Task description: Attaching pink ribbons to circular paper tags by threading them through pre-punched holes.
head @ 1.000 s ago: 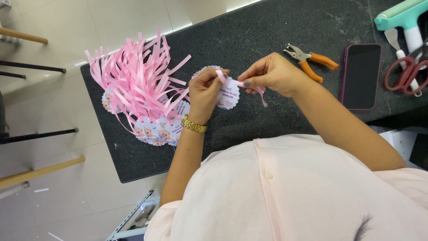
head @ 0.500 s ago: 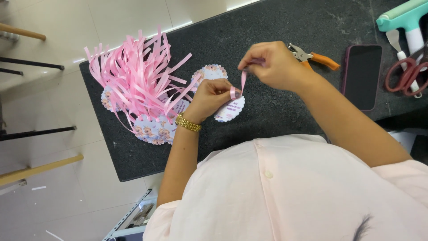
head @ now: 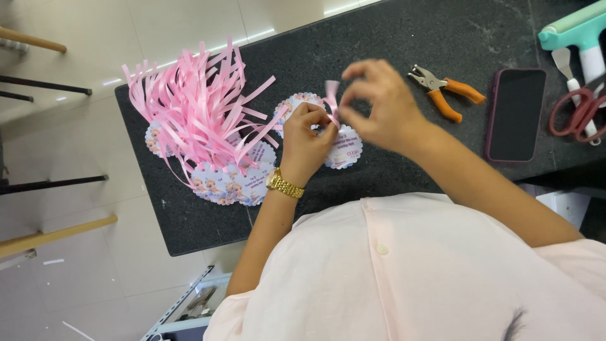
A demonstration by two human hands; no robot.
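Left hand [head: 306, 142] fingers pinch the round tag [head: 344, 148] just above the bench [head: 391, 38]; right hand [head: 379, 104] fingers, pinched on the pink ribbon [head: 331, 95], have lifted it higher than before; the ribboned tag pile [head: 208, 132] lies unchanged beside them.

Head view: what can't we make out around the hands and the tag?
- Right hand: motion-blurred, so its grip on the pink ribbon is unclear.
- Round scalloped tag: partly behind the left hand; ribbon attachment point hidden.
- Tags under the ribbon pile: mostly covered, cannot be counted.
- Red scissors and teal tool: cut off by the right and top edges.
- Phone: screen dark.
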